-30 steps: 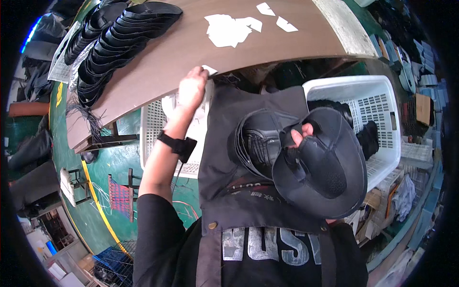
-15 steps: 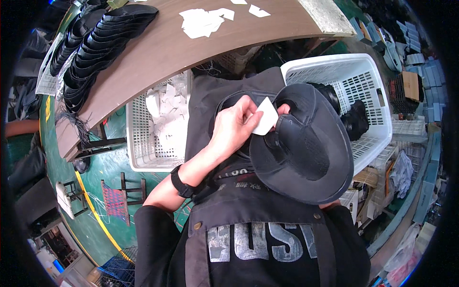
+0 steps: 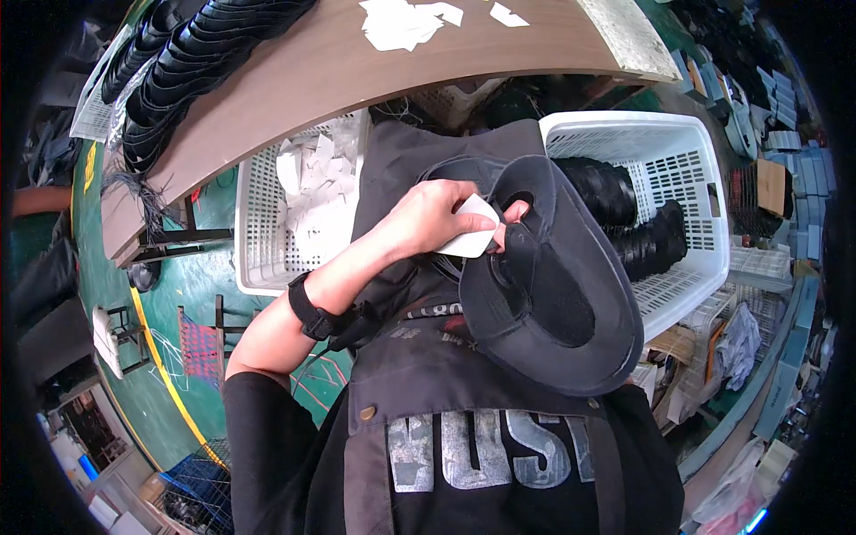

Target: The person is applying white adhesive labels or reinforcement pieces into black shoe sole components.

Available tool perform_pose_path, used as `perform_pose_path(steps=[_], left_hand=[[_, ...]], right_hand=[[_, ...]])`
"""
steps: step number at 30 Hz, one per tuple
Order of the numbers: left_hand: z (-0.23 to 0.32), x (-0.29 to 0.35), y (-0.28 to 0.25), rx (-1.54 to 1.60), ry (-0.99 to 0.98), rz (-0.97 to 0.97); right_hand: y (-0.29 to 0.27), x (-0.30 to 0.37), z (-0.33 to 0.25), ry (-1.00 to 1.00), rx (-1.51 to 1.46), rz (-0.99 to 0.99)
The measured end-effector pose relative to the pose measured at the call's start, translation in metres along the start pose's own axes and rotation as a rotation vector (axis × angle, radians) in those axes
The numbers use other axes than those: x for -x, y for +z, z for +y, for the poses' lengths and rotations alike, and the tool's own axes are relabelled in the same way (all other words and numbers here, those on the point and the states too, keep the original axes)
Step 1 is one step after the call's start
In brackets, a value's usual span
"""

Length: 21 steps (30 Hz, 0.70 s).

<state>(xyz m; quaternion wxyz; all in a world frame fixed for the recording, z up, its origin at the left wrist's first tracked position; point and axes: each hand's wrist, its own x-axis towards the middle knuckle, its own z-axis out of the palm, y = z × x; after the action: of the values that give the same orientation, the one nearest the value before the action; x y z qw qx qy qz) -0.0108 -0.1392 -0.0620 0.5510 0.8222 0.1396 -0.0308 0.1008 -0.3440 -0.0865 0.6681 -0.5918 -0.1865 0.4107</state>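
My left hand (image 3: 432, 218) pinches a small white piece (image 3: 477, 227), flat and paper-like, between thumb and fingers. Beside it is a black shoe upper (image 3: 557, 294), its curved opening and inner side facing up. Most of my right hand (image 3: 514, 214) lies hidden behind the upper; only fingertips show at its edge, closed on it. The white piece is close to that edge, near the right fingertips; whether it touches the upper I cannot tell. A dark apron (image 3: 490, 156) covers my lap underneath.
A brown table (image 3: 294, 85) ahead carries stacked black uppers (image 3: 201, 67) and white pieces (image 3: 406, 25). A white basket (image 3: 254, 209) at left contains white scraps; another white basket (image 3: 709, 134) at right contains black uppers. A low stool (image 3: 201, 346) stands at lower left.
The white piece is tilted differently, and my left hand has turned over it. The upper has shifted slightly left and down in view. The whole view has also moved a little.
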Motion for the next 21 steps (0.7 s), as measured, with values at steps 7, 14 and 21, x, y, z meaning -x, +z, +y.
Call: perform_pose_path(steps=[7,14,21], left_hand=[[-0.004,0.005,0.027,0.302,-0.143,0.148],[0.006,0.01,-0.005,0.544,-0.231,-0.214],[-0.009,0.01,0.013,0.16,-0.168,0.039]], right_hand=[[-0.001,0.003,0.001,0.009,0.022,0.0],[0.0,0.005,0.003,0.017,0.037,0.002],[0.0,0.008,0.0,0.028,0.051,-0.004]])
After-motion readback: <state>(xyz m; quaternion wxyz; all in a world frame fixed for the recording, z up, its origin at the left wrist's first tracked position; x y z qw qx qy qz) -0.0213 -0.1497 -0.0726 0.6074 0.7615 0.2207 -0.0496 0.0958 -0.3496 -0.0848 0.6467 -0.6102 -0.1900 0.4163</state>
